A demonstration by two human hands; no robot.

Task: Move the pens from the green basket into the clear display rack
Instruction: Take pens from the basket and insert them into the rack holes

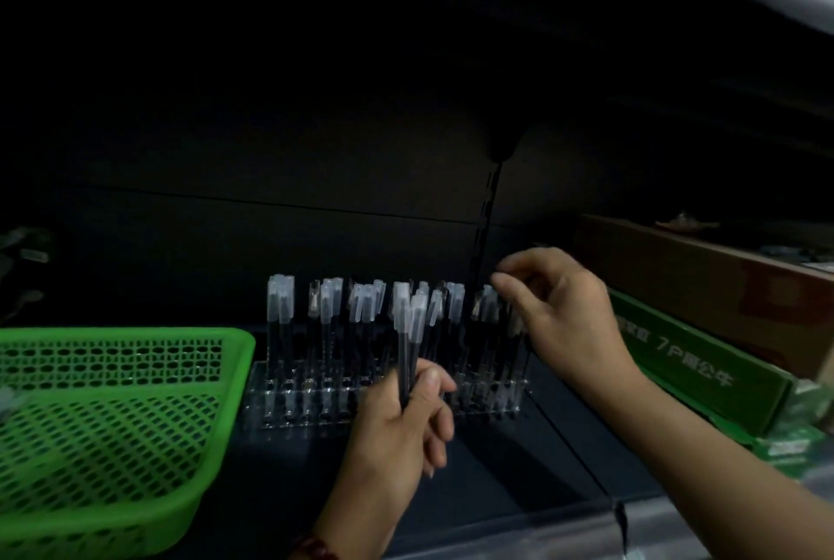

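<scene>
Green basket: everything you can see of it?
The green basket looks like bright plastic, with a rolled rim and perforated lattice walls and floor. It sits upright on the dark shelf, cropped at frame left, its right corner near the clear rack. Something pale lies inside at far left. Left hand and right hand are off it.

Green basket (113,332) partly out of frame
</scene>
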